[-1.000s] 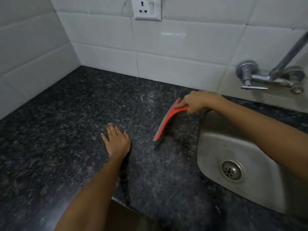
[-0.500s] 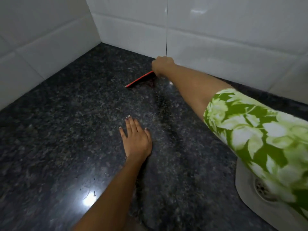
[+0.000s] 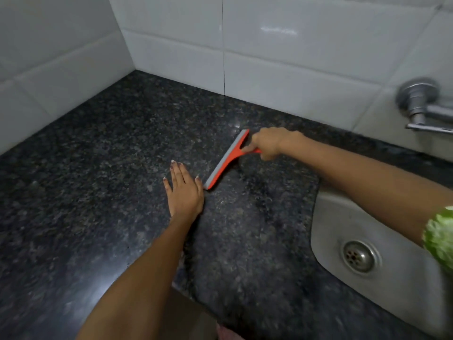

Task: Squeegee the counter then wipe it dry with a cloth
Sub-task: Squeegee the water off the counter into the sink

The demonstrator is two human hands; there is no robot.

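A red squeegee with a grey blade lies edge-down on the dark speckled granite counter, slanting from far right to near left. My right hand is shut on its red handle. My left hand rests flat on the counter with fingers spread, its thumb side almost touching the blade's near end. No cloth is in view.
A steel sink with a round drain is set into the counter at the right. A metal tap juts from the white tiled wall above it. White tiles also close off the left side. The counter's front edge runs below my left forearm.
My right hand has drawn the squeegee back from near the rear wall toward me and the sink. My left hand stays flat on the counter. The view has shifted right, so the sink and tap show again.
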